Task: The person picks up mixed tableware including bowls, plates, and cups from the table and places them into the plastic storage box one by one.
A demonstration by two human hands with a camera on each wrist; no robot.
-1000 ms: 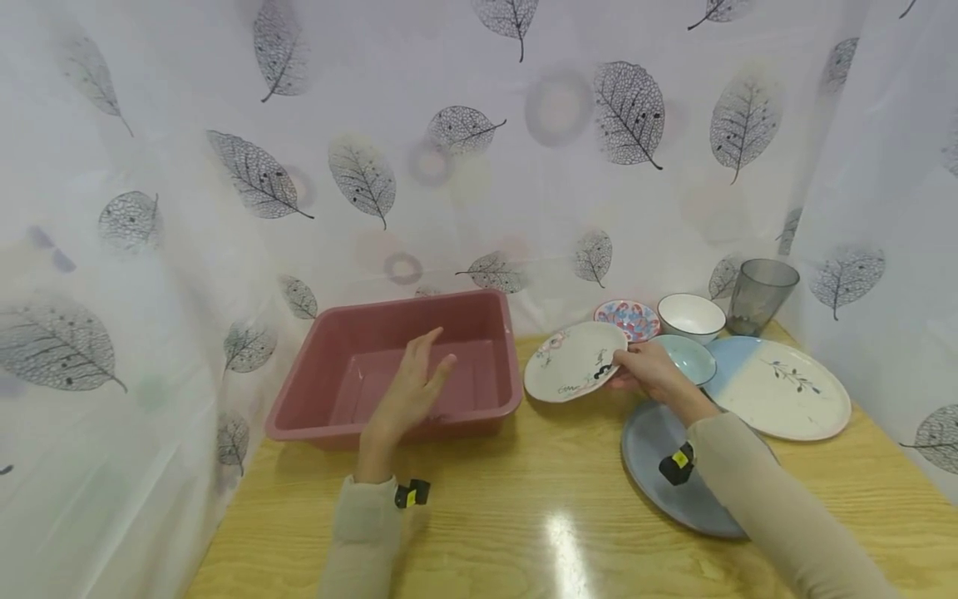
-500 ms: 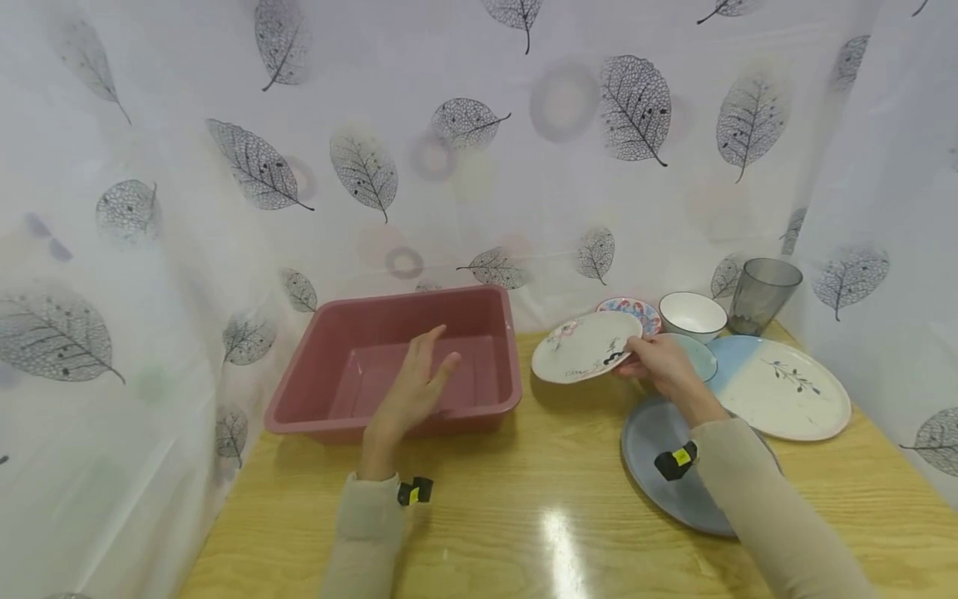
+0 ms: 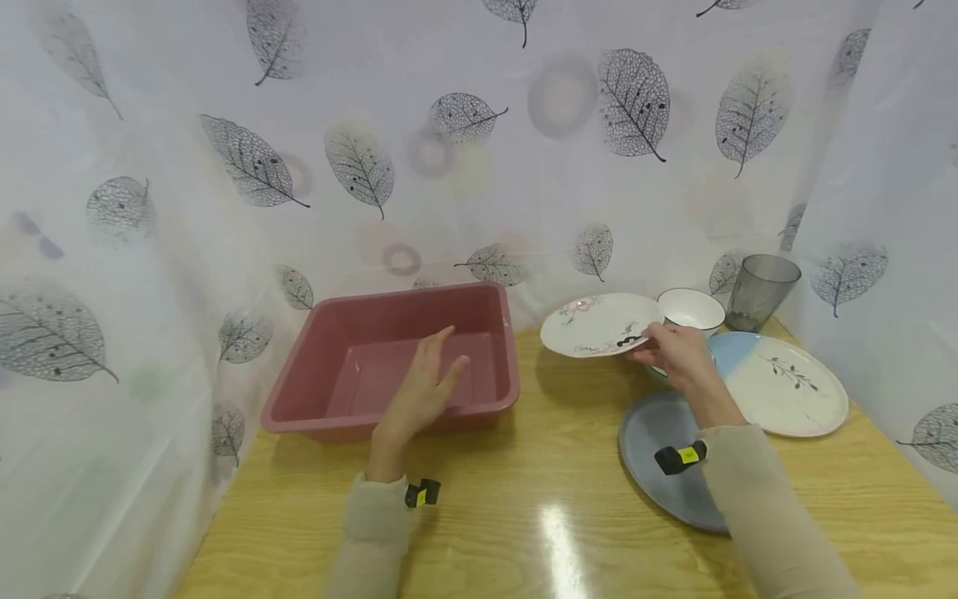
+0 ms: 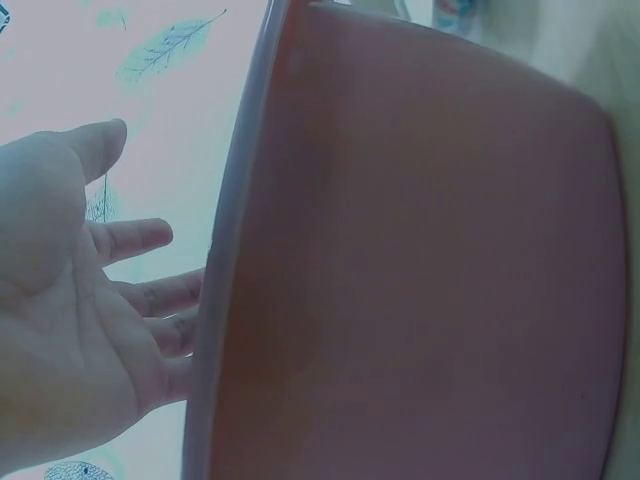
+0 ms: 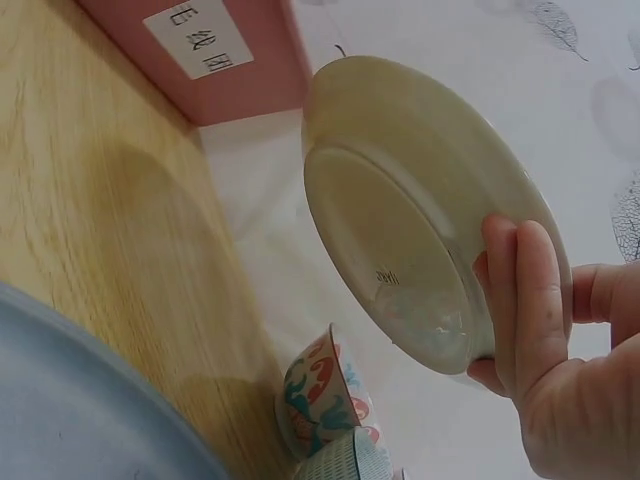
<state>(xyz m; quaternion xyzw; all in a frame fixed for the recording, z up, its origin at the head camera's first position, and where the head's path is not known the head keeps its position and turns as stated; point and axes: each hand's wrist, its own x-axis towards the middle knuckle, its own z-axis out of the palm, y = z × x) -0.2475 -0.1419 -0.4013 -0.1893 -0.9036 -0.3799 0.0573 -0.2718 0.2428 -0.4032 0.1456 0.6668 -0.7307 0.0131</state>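
Observation:
My right hand [image 3: 677,353] pinches the right edge of a white oval plate [image 3: 599,324] with a floral print, thumb on top and fingers underneath. The right wrist view shows the plate's underside [image 5: 400,210] raised above the table. Over the front rim of a dusty-red plastic basin [image 3: 389,358] hovers my left hand [image 3: 419,391], fingers extended and thumb apart, holding nothing. Seen from the left wrist, that hand [image 4: 80,300] is beside the basin's rim [image 4: 225,240]; whether it touches is unclear.
Right of the plate stand a white bowl [image 3: 692,309] and a grey tumbler [image 3: 759,291]. A blue-and-cream platter [image 3: 786,383] and a grey round plate [image 3: 666,466] lie on the wooden table [image 3: 509,516]. A patterned bowl [image 5: 325,390] shows beneath the held plate.
My right hand has lifted the oval plate up and slightly right, so it now covers the patterned bowl in the head view. The left hand has shifted slightly right, its fingers still extended.

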